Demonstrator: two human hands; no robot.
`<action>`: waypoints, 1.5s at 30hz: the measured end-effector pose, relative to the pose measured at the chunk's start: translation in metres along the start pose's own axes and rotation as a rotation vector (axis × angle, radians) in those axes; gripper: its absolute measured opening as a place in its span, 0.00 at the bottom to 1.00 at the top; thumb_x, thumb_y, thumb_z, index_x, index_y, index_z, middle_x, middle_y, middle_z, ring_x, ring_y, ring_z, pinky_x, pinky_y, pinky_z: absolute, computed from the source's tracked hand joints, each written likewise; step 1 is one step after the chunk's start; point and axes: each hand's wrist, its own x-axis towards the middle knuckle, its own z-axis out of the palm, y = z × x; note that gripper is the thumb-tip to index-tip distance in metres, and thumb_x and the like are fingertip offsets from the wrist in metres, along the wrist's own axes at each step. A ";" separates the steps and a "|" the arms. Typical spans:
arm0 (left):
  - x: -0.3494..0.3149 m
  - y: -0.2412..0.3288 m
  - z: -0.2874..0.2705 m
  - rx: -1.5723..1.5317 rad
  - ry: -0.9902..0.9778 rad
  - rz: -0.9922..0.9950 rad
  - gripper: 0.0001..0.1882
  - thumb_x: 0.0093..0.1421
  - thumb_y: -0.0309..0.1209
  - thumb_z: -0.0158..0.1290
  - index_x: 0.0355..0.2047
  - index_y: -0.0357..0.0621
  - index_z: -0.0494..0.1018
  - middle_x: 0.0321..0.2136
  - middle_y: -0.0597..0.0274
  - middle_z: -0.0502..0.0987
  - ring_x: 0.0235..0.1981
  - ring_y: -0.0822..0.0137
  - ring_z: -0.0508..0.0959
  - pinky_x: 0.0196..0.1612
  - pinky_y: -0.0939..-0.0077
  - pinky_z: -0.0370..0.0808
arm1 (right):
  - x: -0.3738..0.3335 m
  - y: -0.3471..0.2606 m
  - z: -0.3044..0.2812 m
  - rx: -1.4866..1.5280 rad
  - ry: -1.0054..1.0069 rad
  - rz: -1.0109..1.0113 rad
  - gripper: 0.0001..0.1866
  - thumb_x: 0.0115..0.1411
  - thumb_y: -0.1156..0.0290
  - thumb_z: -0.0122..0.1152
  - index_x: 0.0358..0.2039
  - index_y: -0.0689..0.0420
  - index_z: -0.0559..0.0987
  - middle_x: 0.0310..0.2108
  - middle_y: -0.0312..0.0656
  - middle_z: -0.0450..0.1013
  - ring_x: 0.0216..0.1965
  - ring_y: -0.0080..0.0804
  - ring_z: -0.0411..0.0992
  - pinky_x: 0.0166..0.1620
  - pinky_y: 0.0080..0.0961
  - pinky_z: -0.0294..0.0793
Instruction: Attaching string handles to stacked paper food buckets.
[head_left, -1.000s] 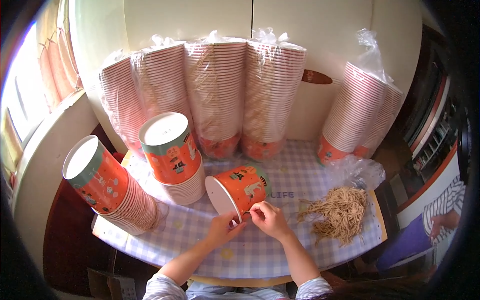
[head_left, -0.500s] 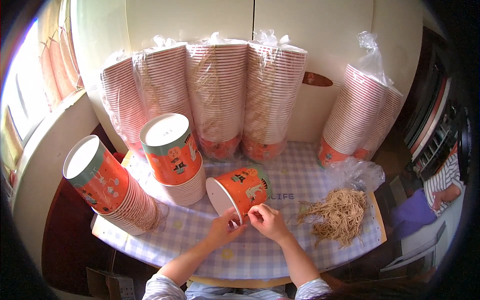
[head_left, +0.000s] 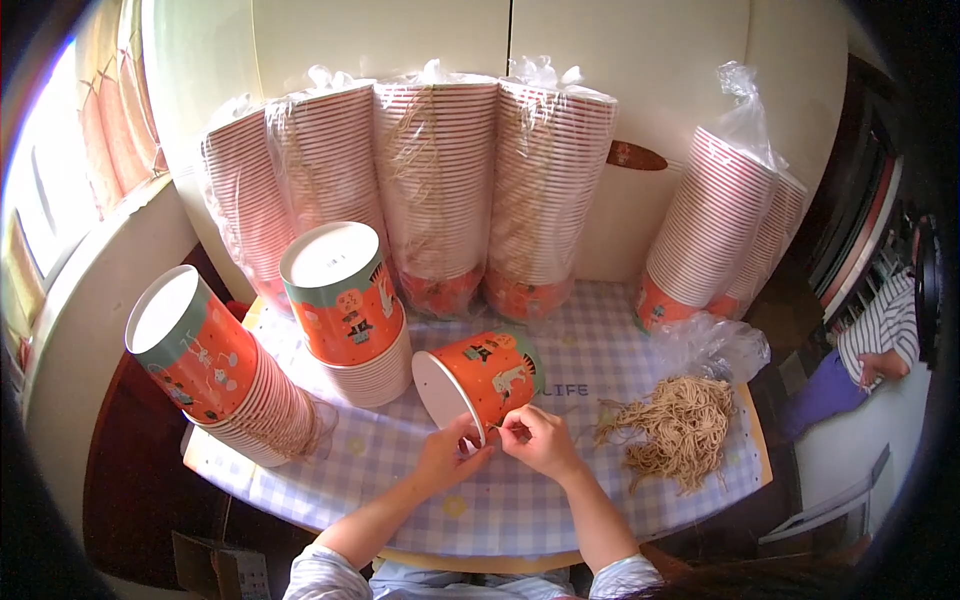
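Observation:
An orange paper bucket (head_left: pixel 490 375) with a green band and cartoon prints lies on its side, its white mouth turned toward me. My left hand (head_left: pixel 452 455) holds the lower rim, fingertips at the mouth's edge. Close beside that rim, my right hand (head_left: pixel 540 440) is closed in a pinch on what looks like a thin tan string, mostly hidden by the fingers. To the right lies a loose heap of tan strings (head_left: pixel 685 430). Two stacks of upside-down buckets stand at left: a tilted-looking one (head_left: pixel 215 360) with strings hanging at its side, and another (head_left: pixel 345 300).
Several tall bucket stacks (head_left: pixel 435 190) in clear plastic bags line the back of the table. More bagged stacks (head_left: pixel 710 220) stand at back right, with a crumpled clear bag (head_left: pixel 710 345) before them. A checked cloth (head_left: pixel 400 520) covers the table. Another person (head_left: pixel 870 350) is at far right.
My right hand has shifted very slightly at the rim, and a bit of string shows at its fingertips. The bucket and my left hand stay nearly in place.

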 end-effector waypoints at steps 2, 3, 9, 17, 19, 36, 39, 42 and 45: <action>-0.001 0.003 -0.001 0.022 -0.035 -0.077 0.28 0.48 0.30 0.58 0.49 0.44 0.61 0.22 0.62 0.75 0.19 0.71 0.74 0.21 0.79 0.71 | 0.000 -0.001 0.000 0.005 -0.008 0.002 0.06 0.47 0.74 0.59 0.24 0.57 0.70 0.23 0.38 0.71 0.24 0.30 0.74 0.28 0.23 0.74; 0.000 0.003 -0.001 0.022 -0.035 -0.078 0.28 0.48 0.30 0.58 0.49 0.44 0.61 0.22 0.62 0.75 0.19 0.71 0.74 0.21 0.79 0.71 | 0.000 -0.001 -0.001 0.002 -0.016 0.009 0.06 0.47 0.74 0.59 0.24 0.57 0.70 0.23 0.38 0.71 0.24 0.30 0.74 0.28 0.23 0.74; 0.001 0.008 -0.003 0.008 -0.028 -0.025 0.27 0.48 0.29 0.57 0.48 0.44 0.61 0.23 0.62 0.75 0.19 0.71 0.74 0.21 0.79 0.71 | 0.000 -0.002 0.000 0.025 -0.037 0.046 0.06 0.47 0.74 0.59 0.24 0.58 0.70 0.23 0.39 0.72 0.24 0.30 0.74 0.28 0.23 0.75; 0.000 0.006 -0.003 0.033 -0.032 -0.023 0.28 0.48 0.29 0.56 0.50 0.45 0.61 0.24 0.61 0.75 0.20 0.70 0.75 0.21 0.78 0.71 | 0.000 -0.006 -0.004 0.112 -0.085 0.106 0.06 0.47 0.74 0.59 0.24 0.59 0.71 0.23 0.40 0.73 0.25 0.28 0.74 0.29 0.22 0.75; 0.001 0.010 -0.004 0.036 -0.035 -0.046 0.27 0.48 0.28 0.56 0.49 0.45 0.61 0.24 0.61 0.75 0.20 0.70 0.75 0.22 0.78 0.71 | 0.000 -0.005 -0.004 0.139 -0.099 0.132 0.06 0.47 0.74 0.59 0.24 0.60 0.71 0.23 0.40 0.73 0.25 0.28 0.74 0.29 0.22 0.74; 0.001 0.008 -0.004 0.077 -0.085 -0.149 0.18 0.48 0.33 0.57 0.39 0.46 0.67 0.23 0.64 0.75 0.20 0.71 0.75 0.23 0.78 0.72 | -0.001 -0.002 -0.002 0.191 -0.140 0.260 0.08 0.51 0.70 0.58 0.27 0.60 0.72 0.23 0.41 0.74 0.25 0.27 0.74 0.29 0.22 0.73; 0.000 0.008 -0.003 0.025 -0.053 -0.133 0.18 0.48 0.33 0.58 0.39 0.46 0.67 0.22 0.64 0.74 0.20 0.71 0.75 0.23 0.78 0.72 | -0.001 -0.001 0.000 0.200 -0.117 0.264 0.07 0.51 0.70 0.58 0.27 0.60 0.72 0.24 0.42 0.74 0.25 0.27 0.74 0.29 0.22 0.73; 0.000 0.004 -0.003 0.046 -0.067 -0.142 0.18 0.48 0.33 0.57 0.38 0.46 0.67 0.23 0.64 0.74 0.20 0.71 0.74 0.23 0.78 0.72 | -0.001 -0.002 0.001 0.181 -0.107 0.241 0.07 0.51 0.70 0.58 0.28 0.60 0.72 0.24 0.42 0.74 0.25 0.28 0.74 0.30 0.22 0.73; 0.001 0.003 -0.002 0.039 -0.079 -0.119 0.19 0.47 0.32 0.57 0.40 0.46 0.67 0.23 0.64 0.75 0.19 0.71 0.74 0.23 0.78 0.72 | 0.000 -0.003 0.001 0.136 -0.102 0.221 0.07 0.50 0.71 0.58 0.28 0.60 0.72 0.24 0.42 0.73 0.25 0.30 0.74 0.30 0.23 0.73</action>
